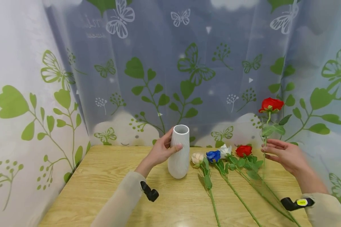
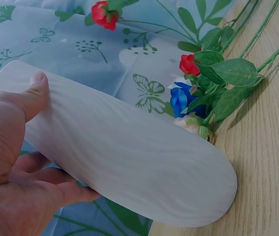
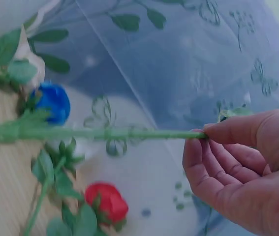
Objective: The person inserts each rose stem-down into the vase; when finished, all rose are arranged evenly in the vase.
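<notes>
A white vase with a rippled surface stands on the wooden table, and my left hand grips its upper left side, thumb across the front. In the left wrist view the thumb presses on the vase, with the other fingers behind. My right hand holds a red rose upright above the table, its bloom high. In the right wrist view thumb and forefinger of the right hand pinch its green stem.
Right of the vase lie a cream rose, a blue rose, a white rose and another red rose, stems toward the near edge. A printed curtain encloses the table at the back and sides.
</notes>
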